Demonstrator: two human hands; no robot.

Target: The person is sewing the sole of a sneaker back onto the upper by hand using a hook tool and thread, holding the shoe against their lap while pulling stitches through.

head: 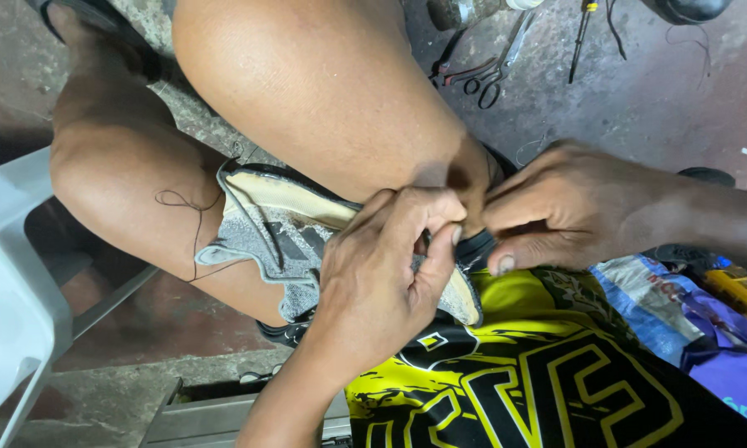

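Observation:
A grey knit shoe (274,241) with a pale cream sole edge lies wedged between my bare knees. My left hand (382,274) grips the shoe's toe end, thumb and fingers pinched near the sole. My right hand (573,207) meets it from the right, fingertips pinching at the same spot on the shoe's edge. A dark thread (192,217) trails from the shoe over my leg. What is pinched between the fingertips is hidden.
Scissors (483,76) and a screwdriver (581,33) lie on the concrete floor at the top. A white plastic chair (8,282) stands at the left. A yellow-and-black cloth (539,373) and a blue plastic bag (664,307) lie lower right.

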